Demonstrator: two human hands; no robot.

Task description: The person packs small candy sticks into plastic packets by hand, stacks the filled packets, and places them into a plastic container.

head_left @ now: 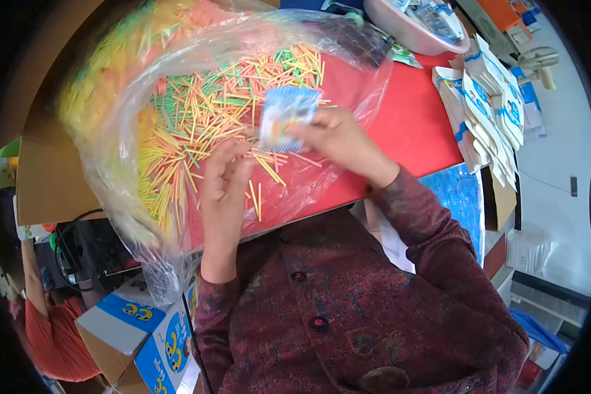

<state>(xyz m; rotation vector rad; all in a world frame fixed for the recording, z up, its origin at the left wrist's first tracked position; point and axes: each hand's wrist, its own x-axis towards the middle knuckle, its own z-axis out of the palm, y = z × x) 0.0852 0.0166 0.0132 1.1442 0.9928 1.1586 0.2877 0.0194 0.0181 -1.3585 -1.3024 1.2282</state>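
My right hand (338, 136) grips a small blue-and-white printed packet (287, 118) by its right side, fingers and thumb pressed together on it. The packet is smeared by motion, so its print is unreadable. Just left of it, lower down, my left hand (224, 184) is raised with loosely bent fingers and the thumb apart; I make out nothing in it. Beneath both hands lies a spread of thin yellow, orange-pink and green sticks (207, 105) on clear plastic sheeting (138, 85). A few loose sticks (259, 200) lie near my left wrist.
A red tabletop (414, 111) carries the sheeting. Stacked white-and-blue printed bags (486, 98) stand at the right, and a pink basin (433, 41) of packets sits at the back. Printed cartons (138, 328) are lower left, near another person in an orange top (56, 338).
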